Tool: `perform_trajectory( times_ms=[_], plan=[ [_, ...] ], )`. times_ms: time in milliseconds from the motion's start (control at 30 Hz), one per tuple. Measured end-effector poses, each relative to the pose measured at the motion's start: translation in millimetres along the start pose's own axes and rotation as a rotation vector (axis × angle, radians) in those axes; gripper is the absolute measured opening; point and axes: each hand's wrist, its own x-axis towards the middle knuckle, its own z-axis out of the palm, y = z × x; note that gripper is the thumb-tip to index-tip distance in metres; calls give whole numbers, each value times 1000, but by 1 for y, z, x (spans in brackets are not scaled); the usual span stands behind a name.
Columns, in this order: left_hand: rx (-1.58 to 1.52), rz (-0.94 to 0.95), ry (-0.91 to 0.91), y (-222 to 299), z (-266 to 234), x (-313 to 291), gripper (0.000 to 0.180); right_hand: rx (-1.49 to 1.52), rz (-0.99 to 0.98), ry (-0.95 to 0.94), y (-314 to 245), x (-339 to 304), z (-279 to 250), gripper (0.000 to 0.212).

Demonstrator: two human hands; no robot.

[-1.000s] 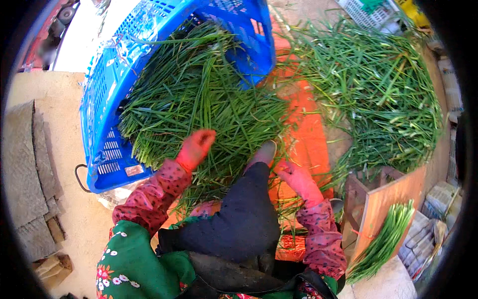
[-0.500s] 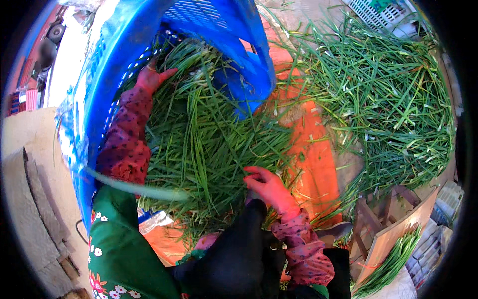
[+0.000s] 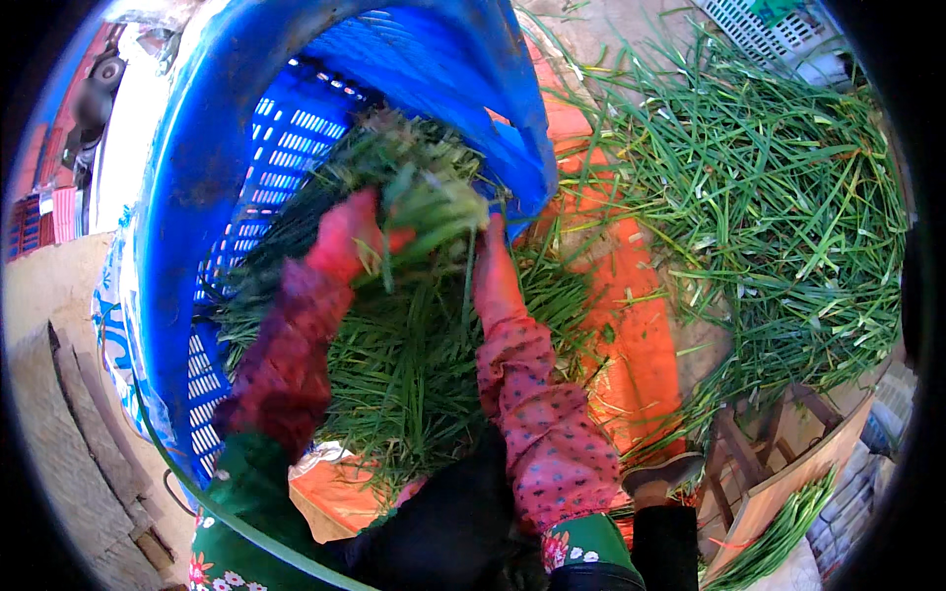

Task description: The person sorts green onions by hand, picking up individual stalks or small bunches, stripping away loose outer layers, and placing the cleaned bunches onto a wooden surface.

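Note:
A bunch of green chives (image 3: 434, 212) is between my hands in the mouth of a blue plastic basket (image 3: 187, 128), which lies tipped on its side. My left hand (image 3: 347, 236) grips the bunch from the left, its fingers partly hidden by leaves. At the bunch's right end, my right hand (image 3: 495, 271) closes on the stalks; its fingertips are blurred and partly covered. More loose chives (image 3: 404, 345) lie below my hands, spilling from the basket toward my lap.
An orange sheet (image 3: 636, 325) lies under the basket. To the right spreads a large heap of chives (image 3: 788, 207). A small wooden stool (image 3: 788, 473) lies on its side near a tidy chive bundle (image 3: 788, 532). A white crate (image 3: 764, 34) stands at the far right.
Both hands have come together inside the basket's mouth, the right one moving up and forward from near my lap. A bunch of chives is now gathered between them. The basket's opening has shifted slightly.

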Motion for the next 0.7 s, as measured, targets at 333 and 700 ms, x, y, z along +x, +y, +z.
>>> perform_trajectory(
  times_ms=[333,700],
  plan=[
    [-424,113,448,6,-16,-24,34,183,104,67,26,-36,-27,66],
    [-207,-263,206,-126,-5,120,67,254,143,53,36,-25,-21,60]
  ],
)
